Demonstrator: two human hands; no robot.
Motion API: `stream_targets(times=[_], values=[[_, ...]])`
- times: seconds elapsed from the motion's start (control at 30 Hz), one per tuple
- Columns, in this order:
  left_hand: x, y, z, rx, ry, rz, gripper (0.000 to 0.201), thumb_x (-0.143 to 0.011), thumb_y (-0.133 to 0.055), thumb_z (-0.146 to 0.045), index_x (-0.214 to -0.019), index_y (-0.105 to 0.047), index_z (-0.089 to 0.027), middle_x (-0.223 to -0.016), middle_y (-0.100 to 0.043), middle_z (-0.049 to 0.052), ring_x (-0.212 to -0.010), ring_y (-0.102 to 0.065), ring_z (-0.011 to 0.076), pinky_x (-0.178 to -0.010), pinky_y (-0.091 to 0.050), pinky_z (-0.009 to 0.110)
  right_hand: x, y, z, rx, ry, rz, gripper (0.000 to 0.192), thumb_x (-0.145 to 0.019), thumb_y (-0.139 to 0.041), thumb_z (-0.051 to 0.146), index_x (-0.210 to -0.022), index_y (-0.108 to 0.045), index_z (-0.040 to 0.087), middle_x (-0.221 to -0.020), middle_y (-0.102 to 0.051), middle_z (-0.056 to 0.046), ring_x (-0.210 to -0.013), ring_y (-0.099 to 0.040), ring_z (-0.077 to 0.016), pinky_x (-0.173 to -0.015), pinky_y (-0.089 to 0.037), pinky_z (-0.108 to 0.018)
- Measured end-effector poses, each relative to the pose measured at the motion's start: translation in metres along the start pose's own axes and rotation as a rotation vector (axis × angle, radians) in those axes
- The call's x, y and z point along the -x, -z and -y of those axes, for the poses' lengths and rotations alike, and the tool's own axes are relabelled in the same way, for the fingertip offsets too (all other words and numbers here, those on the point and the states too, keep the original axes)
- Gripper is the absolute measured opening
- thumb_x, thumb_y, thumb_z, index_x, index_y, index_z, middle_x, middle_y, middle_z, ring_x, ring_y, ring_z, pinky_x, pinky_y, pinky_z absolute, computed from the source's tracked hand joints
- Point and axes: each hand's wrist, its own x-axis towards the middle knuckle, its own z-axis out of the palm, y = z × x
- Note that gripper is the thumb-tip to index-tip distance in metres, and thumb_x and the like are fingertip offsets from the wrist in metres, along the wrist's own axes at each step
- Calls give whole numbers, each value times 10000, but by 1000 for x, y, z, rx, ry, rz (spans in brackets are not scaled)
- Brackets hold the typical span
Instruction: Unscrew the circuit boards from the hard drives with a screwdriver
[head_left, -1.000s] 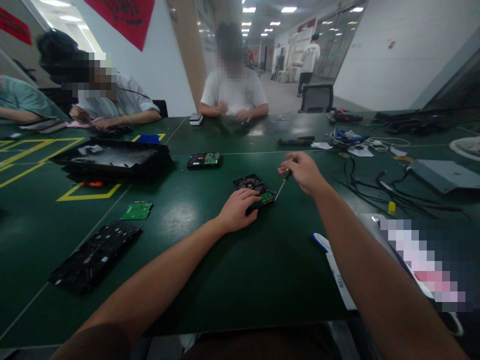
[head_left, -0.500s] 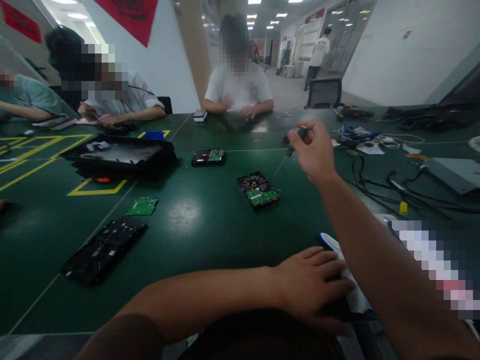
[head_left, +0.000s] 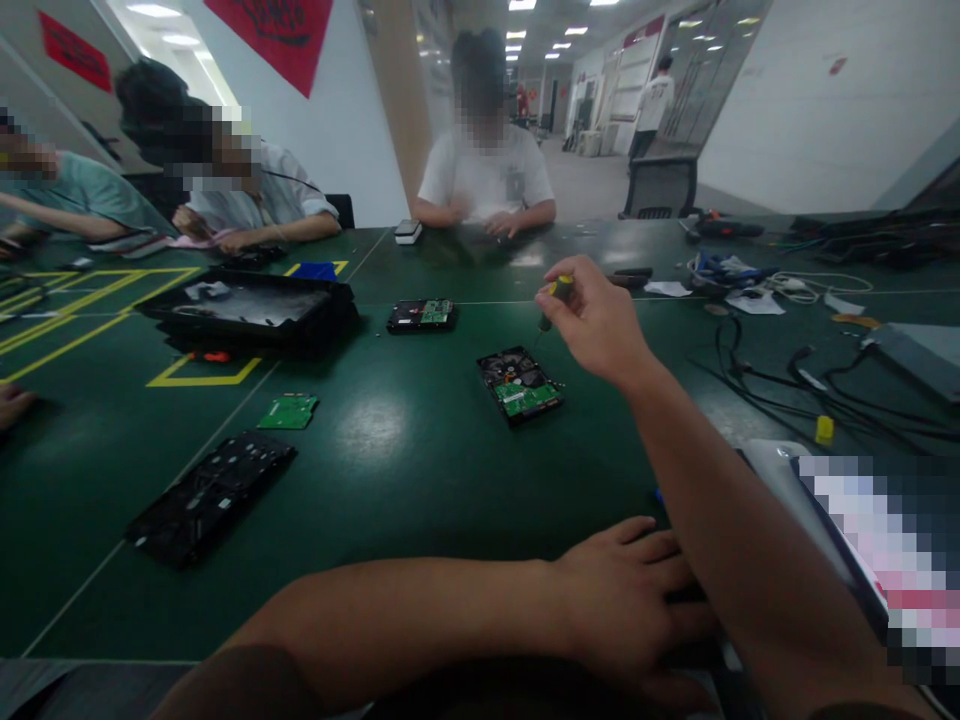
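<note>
Since half a second ago the right hand [head_left: 596, 325] has swung left and come lower, so it now hangs just behind the open hard drive [head_left: 520, 384], while the left hand [head_left: 634, 600] has barely shifted at the near edge of the green table [head_left: 390, 480].

Around them sits the bulkier gear: a black tray [head_left: 251, 310] far left, a black panel [head_left: 210, 495] near left, a second drive [head_left: 421, 315] further back, a loose green circuit board [head_left: 289, 411], and a tangle of cables [head_left: 780, 375] to the right. Other people sit across the table, busy with their own things.

That left hand lies flat, fingers spread, palm down and partly under the right forearm — whether it presses on something I cannot tell. It is well apart from the drive, which lies alone on the mat, green board upward, with nothing steadying it.

The right hand's fingers are closed round the yellow-and-black handle of a small screwdriver [head_left: 553, 303], tip pointing down toward the drive but not touching it.

To my eye, working a screw well here calls for the tip seated squarely and upright before any turn — and a free-lying drive could skid under pressure, so bracing it with the idle hand looks wise.
</note>
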Motion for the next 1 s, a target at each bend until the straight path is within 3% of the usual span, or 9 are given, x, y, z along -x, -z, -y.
stream_targets(times=[0.17,0.33,0.4,0.5,0.6,0.7,0.83,1.0], values=[[0,-1,-1,14,-5,0,683,-1012,-482,-633,-1521,-558,-184,-1626,-485,149,-1518,-441,366,-1195,-451,514,3,19,-11,88,-39,23,225,-964,-681,341,-1170,-649,258,-894,-700,-37,-768,-645,-213,-833,-503,-399],[6,-5,8,-12,44,-61,711,-1013,-477,-676,-1467,-592,-141,-1555,-566,180,-1427,-539,359,-1195,-460,534,4,30,-11,91,-71,216,163,-936,-659,285,-1088,-672,227,-749,-688,-15,-665,-641,-196,-774,-504,-377],[16,1,25,-41,138,-112,611,-1015,-515,-639,-1308,-690,-132,-1436,-653,207,-1382,-584,348,-1216,-442,525,4,33,-8,139,-56,255,156,-919,-654,272,-1060,-690,217,-751,-697,-20,-689,-651,-203,-767,-492,-363],[43,22,65,-120,320,-184,428,-1041,-539,-448,-1316,-673,-148,-1443,-648,176,-1430,-549,327,-1251,-403,514,3,37,-4,241,-2,287,156,-913,-650,308,-1011,-712,204,-802,-721,-43,-767,-663,-222,-758,-472,-349],[78,44,107,-214,548,-226,549,-993,-616,-449,-1460,-572,-163,-1578,-532,184,-1518,-443,368,-1266,-367,582,2,41,-1,297,22,328,177,-910,-638,325,-994,-723,195,-824,-734,-55,-799,-668,-230,-760,-463,-344],[107,55,136,-225,602,-189,631,-965,-660,-423,-1526,-515,-174,-1653,-446,175,-1573,-361,373,-1291,-326,588,2,43,0,322,30,374,188,-895,-642,321,-998,-732,193,-835,-739,-56,-812,-672,-233,-766,-455,-342],[121,55,150,-218,592,-186,521,-986,-640,-406,-1469,-586,-219,-1604,-522,133,-1527,-440,344,-1277,-352,576,2,44,1,338,30,386,190,-895,-639,313,-1006,-732,189,-849,-734,-59,-786,-654,-223,-749,-443,-339],[117,51,150,-197,568,-214,493,-998,-627,-378,-1463,-596,-218,-1536,-595,124,-1471,-511,324,-1240,-408,571,2,45,1,341,32,362,187,-896,-637,312,-1007,-734,196,-835,-720,-52,-796,-639,-223,-769,-440,-348]])
